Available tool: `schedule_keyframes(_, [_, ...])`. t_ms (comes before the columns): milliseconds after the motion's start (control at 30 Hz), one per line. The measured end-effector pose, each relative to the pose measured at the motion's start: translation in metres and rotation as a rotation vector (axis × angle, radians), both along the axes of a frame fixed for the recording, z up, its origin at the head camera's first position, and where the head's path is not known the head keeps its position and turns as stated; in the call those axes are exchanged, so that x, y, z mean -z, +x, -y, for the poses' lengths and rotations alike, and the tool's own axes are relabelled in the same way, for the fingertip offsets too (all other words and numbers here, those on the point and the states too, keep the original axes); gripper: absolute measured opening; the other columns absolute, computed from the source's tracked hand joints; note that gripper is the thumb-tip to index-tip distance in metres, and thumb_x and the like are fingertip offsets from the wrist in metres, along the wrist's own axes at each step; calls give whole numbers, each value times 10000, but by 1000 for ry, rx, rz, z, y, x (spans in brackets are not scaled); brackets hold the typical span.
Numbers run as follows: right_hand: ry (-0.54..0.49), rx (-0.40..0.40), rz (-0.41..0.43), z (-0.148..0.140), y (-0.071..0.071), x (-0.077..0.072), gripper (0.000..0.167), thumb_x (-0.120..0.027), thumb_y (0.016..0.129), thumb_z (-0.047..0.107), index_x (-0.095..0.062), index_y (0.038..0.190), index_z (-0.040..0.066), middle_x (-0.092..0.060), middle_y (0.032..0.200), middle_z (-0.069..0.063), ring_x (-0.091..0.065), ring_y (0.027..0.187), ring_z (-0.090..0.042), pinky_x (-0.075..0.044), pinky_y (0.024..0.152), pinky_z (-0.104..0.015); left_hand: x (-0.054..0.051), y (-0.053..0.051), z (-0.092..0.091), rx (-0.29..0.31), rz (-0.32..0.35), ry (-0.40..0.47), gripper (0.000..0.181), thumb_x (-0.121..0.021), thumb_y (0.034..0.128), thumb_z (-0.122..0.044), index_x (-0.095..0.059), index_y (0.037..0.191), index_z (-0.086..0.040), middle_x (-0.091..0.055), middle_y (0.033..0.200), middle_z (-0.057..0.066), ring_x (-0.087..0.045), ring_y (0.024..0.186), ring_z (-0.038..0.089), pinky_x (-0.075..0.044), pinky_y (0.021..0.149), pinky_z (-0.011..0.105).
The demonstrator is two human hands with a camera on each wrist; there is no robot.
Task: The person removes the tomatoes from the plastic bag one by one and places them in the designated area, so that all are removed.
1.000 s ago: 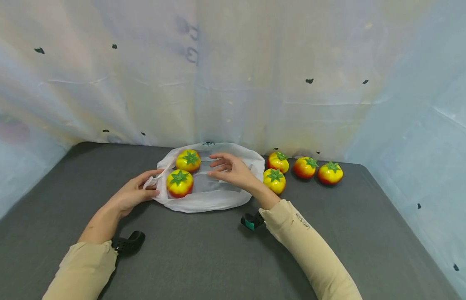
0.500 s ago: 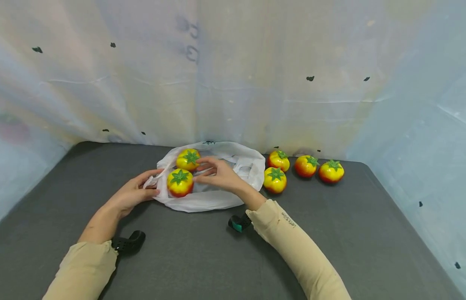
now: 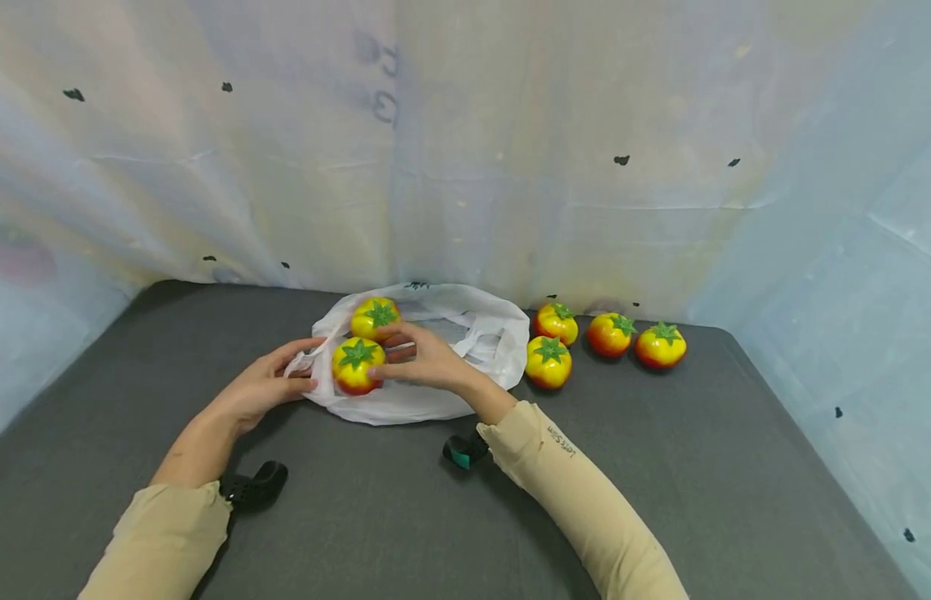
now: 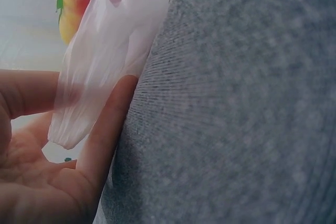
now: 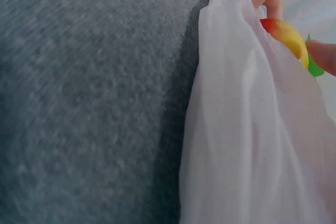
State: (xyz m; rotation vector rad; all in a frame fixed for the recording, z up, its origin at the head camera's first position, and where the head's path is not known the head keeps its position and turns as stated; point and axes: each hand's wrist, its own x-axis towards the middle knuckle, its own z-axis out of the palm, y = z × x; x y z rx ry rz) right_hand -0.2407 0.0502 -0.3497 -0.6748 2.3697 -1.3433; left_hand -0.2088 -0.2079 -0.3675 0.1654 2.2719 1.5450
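Note:
A white plastic bag [image 3: 405, 410] lies with its mouth spread, and two yellow-and-red tomatoes [image 3: 357, 367] with green star-shaped tops sit in its left part. My left hand [image 3: 258, 392] holds the bag's left end between thumb and fingers; the left wrist view shows the gathered plastic [image 4: 94, 77] there. Reaching in from the right, my right hand [image 3: 427, 360] grips the nearer tomato, thumb on its front right side and fingers behind it. The farther tomato [image 3: 373, 317] lies just beyond those fingers. In the right wrist view, most of the gripped tomato [image 5: 287, 38] is hidden by the bag.
Several more tomatoes [image 3: 549, 362] stand on the dark grey table [image 3: 375, 517] right of the bag. A pale sheet [image 3: 465, 150] hangs behind the table, and bluish sheeting [image 3: 855, 350] closes the right side. Loose handle plastic [image 3: 480, 337] lies within the bag's right half.
My right hand has moved left across the bag's opening and now has its thumb and fingers around the nearer tomato. The left hand and the bag have stayed in place.

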Motion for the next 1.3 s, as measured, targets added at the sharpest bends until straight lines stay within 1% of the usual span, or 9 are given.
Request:
schedule_keyframes(167, [40,-53,-48,5,0,0,652,-721,846,212,-438,1419,84,-504,1380,-119,-547,1193,-258,-489,940,-268,-1,0,-2,-7,-5,-5,715,-559,948,-88,-166,1544,-128,-36,1572,271,-262,1340,382,-394,1035,490])
schedule_keyframes(300, [38,-66,-83,10,1,1,657,-730,838,185,-441,1418,78,-502,1387,-113,-526,1204,-248,-468,975,-273,-1,-1,-2,-9,-12,-10,712,-560,947,-89,-171,1543,-127,-44,1571,270,-271,1327,374,-414,1009,448])
schedule_keyframes(467, [40,-67,-71,13,4,1,660,-727,844,191,-433,1427,94,-494,1397,-94,-516,1207,-225,-461,969,-243,-1,0,-2,-9,-15,-19,710,-554,946,-74,-169,1542,-117,-52,1565,282,-281,1322,387,-429,985,423])
schedule_keyframes(600, [46,-55,-64,14,5,-1,662,-725,844,197,-433,1430,104,-502,1391,-84,-523,1198,-223,-466,966,-253,-2,0,-3,-8,-20,-13,703,-547,948,-67,-173,1541,-116,-54,1564,283,-283,1319,390,-435,973,402])
schedule_keyframes(867, [46,-21,-72,13,6,0,654,-743,828,238,-469,1410,125,-556,1326,-74,-551,1157,-196,-479,909,-205,0,-1,-4,-27,7,-13,703,-536,945,-50,-170,1541,-120,-36,1567,283,-270,1323,412,-368,1052,536])
schedule_keyframes(933, [35,-6,-64,10,8,-2,652,-746,824,240,-475,1406,128,-565,1310,-84,-565,1145,-206,-492,890,-214,0,-1,-5,-27,3,-20,700,-537,944,-48,-177,1540,-119,-37,1569,278,-270,1326,406,-391,1038,512])
schedule_keyframes(1100, [32,35,-29,2,13,-9,668,-754,816,267,-471,1413,168,-570,1288,-78,-606,1104,-211,-519,832,-235,-1,-2,-7,-18,-25,-36,690,-546,938,-45,-204,1533,-109,-60,1565,279,-288,1310,387,-450,952,373])
schedule_keyframes(1167, [34,40,-22,-1,14,-11,672,-758,812,289,-474,1411,179,-572,1283,-72,-612,1098,-204,-525,813,-233,0,-2,-6,-16,-29,-45,692,-549,938,-46,-201,1533,-106,-62,1561,287,-292,1303,395,-446,967,395])
schedule_keyframes(1300, [27,51,-17,-7,16,-16,665,-757,811,297,-478,1404,187,-557,1312,-74,-595,1129,-222,-531,798,-244,0,-1,-4,-18,-26,-49,698,-552,939,-52,-193,1535,-109,-52,1561,292,-288,1313,416,-386,1038,516])
